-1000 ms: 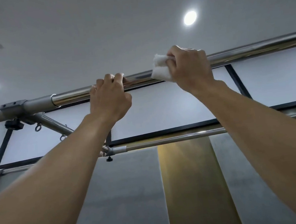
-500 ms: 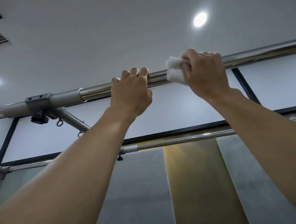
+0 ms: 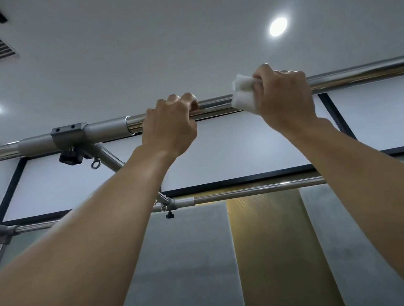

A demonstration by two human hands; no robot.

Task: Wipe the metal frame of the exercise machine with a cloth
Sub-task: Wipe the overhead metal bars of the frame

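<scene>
The scene is lit softly by recessed ceiling lights (image 3: pixel 278 26), which are blown out to white. Streaks of glare are seen along the chrome bar (image 3: pixel 362 74). Lines are slightly bowed near the edges, and fine detail is softened.

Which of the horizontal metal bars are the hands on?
The thick shiny chrome upper bar: the left hand grips it and the right hand holds a white cloth on it. The thinner lower bar is untouched.

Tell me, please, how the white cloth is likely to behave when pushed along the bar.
Probably soft and floppy: the white cloth bunches around the bar under the right hand. It likely slides easily, since the metal looks polished.
</scene>
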